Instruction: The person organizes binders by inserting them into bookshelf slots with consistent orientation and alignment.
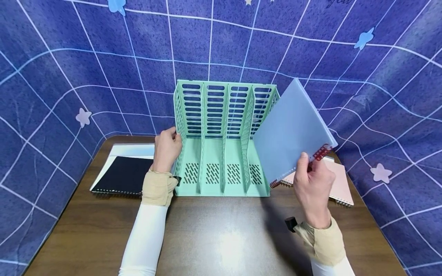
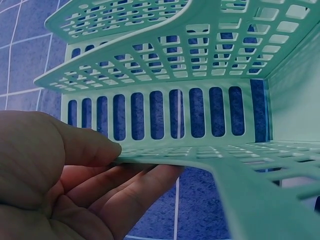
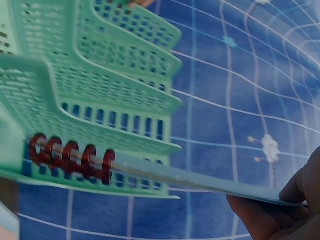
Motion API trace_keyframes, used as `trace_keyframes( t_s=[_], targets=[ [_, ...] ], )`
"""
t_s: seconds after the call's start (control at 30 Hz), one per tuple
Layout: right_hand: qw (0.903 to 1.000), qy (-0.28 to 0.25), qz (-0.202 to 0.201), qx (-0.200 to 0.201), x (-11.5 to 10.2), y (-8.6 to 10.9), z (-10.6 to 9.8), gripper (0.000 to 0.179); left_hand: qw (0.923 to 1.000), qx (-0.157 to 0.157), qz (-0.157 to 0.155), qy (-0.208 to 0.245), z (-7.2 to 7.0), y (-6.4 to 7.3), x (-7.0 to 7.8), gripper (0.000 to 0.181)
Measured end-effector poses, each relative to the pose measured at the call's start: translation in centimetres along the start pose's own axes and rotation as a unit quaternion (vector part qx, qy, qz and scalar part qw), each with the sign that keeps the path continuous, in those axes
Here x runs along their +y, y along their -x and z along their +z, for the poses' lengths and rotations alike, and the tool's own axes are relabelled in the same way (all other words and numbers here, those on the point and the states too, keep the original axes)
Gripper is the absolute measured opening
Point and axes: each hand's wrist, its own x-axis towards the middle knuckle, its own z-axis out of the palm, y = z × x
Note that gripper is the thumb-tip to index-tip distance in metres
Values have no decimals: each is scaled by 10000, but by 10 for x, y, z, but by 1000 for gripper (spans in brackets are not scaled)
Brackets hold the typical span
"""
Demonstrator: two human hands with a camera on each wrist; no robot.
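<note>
A mint-green file rack (image 1: 211,189) with several upright slots stands on the table. My left hand (image 1: 167,148) grips its left side wall; in the left wrist view the thumb and fingers pinch the edge of that wall (image 2: 200,164). My right hand (image 1: 313,184) holds a pale blue notebook (image 1: 290,128) by the edge where its dark red rings (image 1: 321,152) run. The notebook is raised and tilted beside the rightmost slot. In the right wrist view, its ringed end (image 3: 72,157) overlaps the rack's outer right slot.
Left of the rack, a black spiral notebook (image 1: 126,174) lies on top of lighter ones (image 1: 132,149). Pink spiral notebooks (image 1: 340,182) lie at the right, partly behind my right hand. A blue patterned cloth (image 1: 138,99) hangs behind the wooden table (image 1: 214,234).
</note>
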Motion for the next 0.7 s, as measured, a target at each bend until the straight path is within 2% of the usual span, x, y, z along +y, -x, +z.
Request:
trace_keyframes(
  t_s=[0.2,0.43,0.7],
  targets=[
    [9994,152,-174,-247,10,13,24,27,10000,-17,-17,-12,0,-1,0,21],
    [9982,150,-134,-569,18,30,47,27,9999,21,94,-32,0,-1,-1,25],
    [9984,81,-216,-518,21,41,65,22,10000,-16,71,-20,-1,0,0,26]
  ],
)
